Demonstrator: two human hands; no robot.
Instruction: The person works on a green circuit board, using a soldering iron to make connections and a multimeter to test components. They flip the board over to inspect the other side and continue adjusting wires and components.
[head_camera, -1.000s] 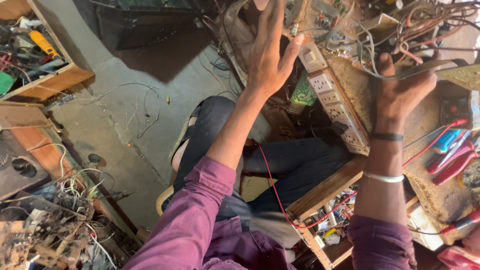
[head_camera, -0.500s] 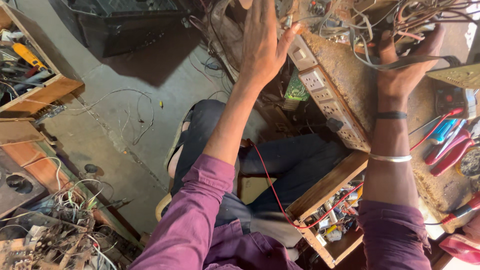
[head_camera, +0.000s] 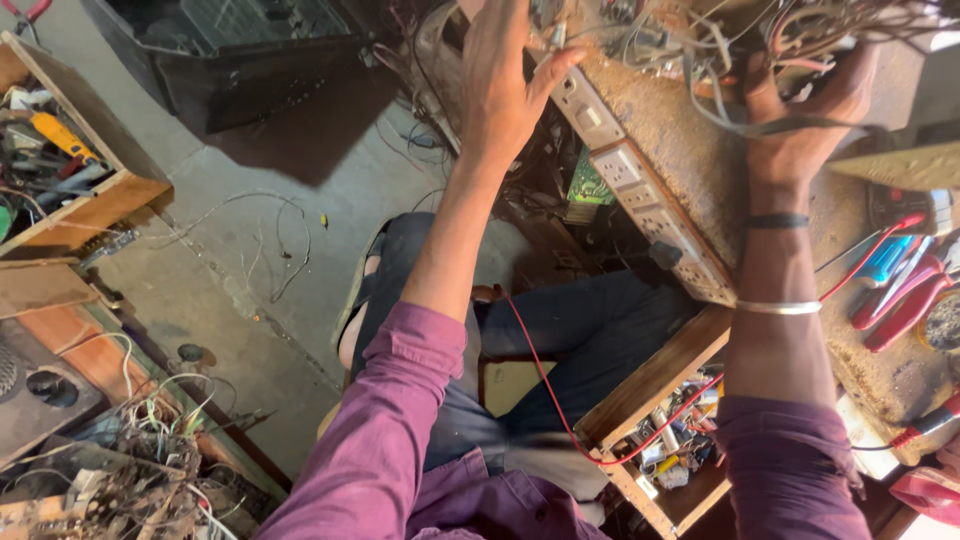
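My left hand (head_camera: 503, 92) is raised with its fingers apart, beside the end of a white socket strip (head_camera: 640, 195) fixed along the edge of a rusty worktop (head_camera: 690, 130). Its thumb rests near the strip's top switch, and its fingertips run out of view at the top. My right hand (head_camera: 800, 125) reaches into a tangle of wires (head_camera: 790, 45) on the worktop. Its fingers curl around a few of them, and a dark wire crosses the hand. Both arms wear purple sleeves, and the right wrist carries a black band and a metal bangle.
An open wooden drawer (head_camera: 655, 385) with small parts hangs under the worktop, crossed by a red wire (head_camera: 545, 375). Red-handled pliers (head_camera: 905, 300) lie at the right. A wooden tool tray (head_camera: 95, 205) stands at left, scrap wires (head_camera: 130, 470) at lower left, a dark box (head_camera: 250, 55) on the floor.
Both hands have shifted slightly upward in view, deeper toward the worktop. The right hand stays in the wires and the left hand stays spread by the socket strip.
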